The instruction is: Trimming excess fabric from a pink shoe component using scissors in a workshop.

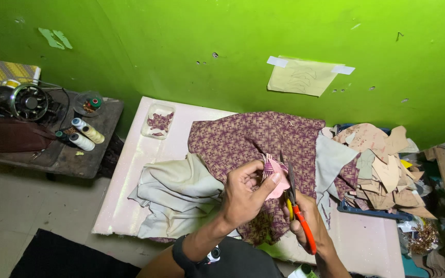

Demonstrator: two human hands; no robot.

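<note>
My left hand (245,193) pinches a small pink folded fabric piece (275,177) with a purple pattern, held above the table. In my right hand (310,219) are orange-handled scissors (300,219), whose blades (291,177) point up along the right edge of that piece. Under both hands lies a large purple patterned cloth (253,136), spread over the pale pink table (130,170). A black watch sits on my left wrist (209,255).
Beige cloth (178,193) is bunched at the left of the purple cloth. A pile of cut paper and fabric shapes (382,164) fills the right. A sewing machine (24,103) and thread spools (83,134) sit on a dark side table. A paper pattern (302,77) is taped to the green wall.
</note>
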